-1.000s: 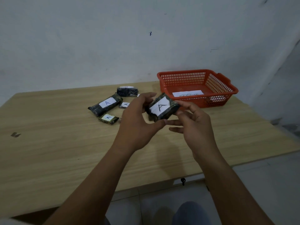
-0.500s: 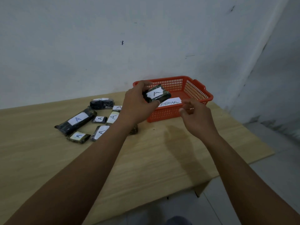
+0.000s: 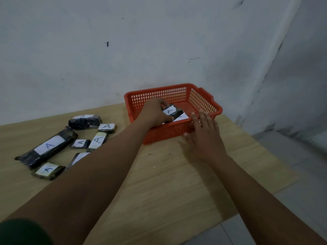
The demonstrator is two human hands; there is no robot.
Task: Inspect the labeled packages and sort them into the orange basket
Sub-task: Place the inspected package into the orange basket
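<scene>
My left hand (image 3: 154,112) reaches inside the orange basket (image 3: 201,101) and is shut on a dark wrapped package (image 3: 172,110) with a white label marked A, held low over a white paper sheet (image 3: 182,117) on the basket floor. My right hand (image 3: 205,137) hovers open with fingers spread just in front of the basket's near wall, holding nothing. Several more dark packages labeled A lie on the table at left, among them a long one (image 3: 46,147) and a small flat one (image 3: 47,170).
The wooden table (image 3: 168,174) ends close to the right of the basket, with grey floor (image 3: 292,200) beyond. A white wall (image 3: 141,41) rises right behind the basket. My left forearm covers part of one package (image 3: 77,158).
My left hand has carried the package from in front of me, over the rim, down into the basket. My right hand let go of it and now hovers by the basket's front.
</scene>
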